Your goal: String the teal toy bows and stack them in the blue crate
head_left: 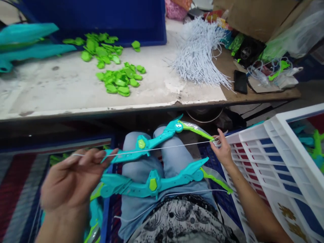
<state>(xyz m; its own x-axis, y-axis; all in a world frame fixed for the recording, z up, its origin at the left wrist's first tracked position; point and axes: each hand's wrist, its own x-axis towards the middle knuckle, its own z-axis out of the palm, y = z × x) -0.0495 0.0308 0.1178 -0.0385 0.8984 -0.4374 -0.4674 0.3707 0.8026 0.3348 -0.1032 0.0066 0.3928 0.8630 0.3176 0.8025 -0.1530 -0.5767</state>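
Note:
Two teal and lime toy bows lie across my lap. My left hand (73,177) pinches one end of a white string (162,148) stretched along the upper bow (149,143). At that bow's lime tip, my right hand (222,150) pinches the string's other end. The lower bow (154,182) rests on my thighs with its own string hanging loose below it.
On the worn table (63,94) lie several green plastic pieces (118,79), a bundle of white strings (199,55) and a black phone (240,81). A blue bin (101,17) stands behind. White crates (278,158) stand at my right, teal parts (25,44) far left.

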